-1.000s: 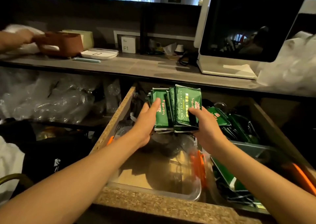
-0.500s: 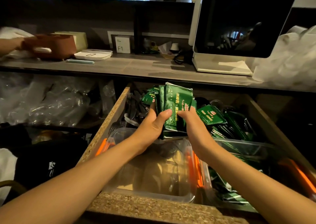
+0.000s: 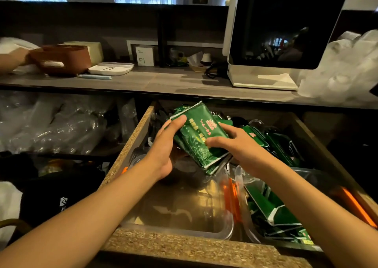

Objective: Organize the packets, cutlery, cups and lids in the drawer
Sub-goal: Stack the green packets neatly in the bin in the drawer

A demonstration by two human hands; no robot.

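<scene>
Both hands are closed on a stack of green packets (image 3: 199, 139) held above the open drawer (image 3: 131, 143): the left hand (image 3: 165, 145) is curled round the stack's left edge with the thumb laid across the top packet, and the right hand (image 3: 235, 145) pinches its lower right side. Directly beneath, nearest the front edge, a clear plastic container (image 3: 180, 212) is seen, apparently bare inside — a likely home for the stack. For the step to be done well, the edges should be squared between the palms before the stack is lowered flat. Further right, loose green packets (image 3: 272, 212) are scattered in a second clear tub; beyond, dark cutlery (image 3: 253, 122) is only dimly made out.
</scene>
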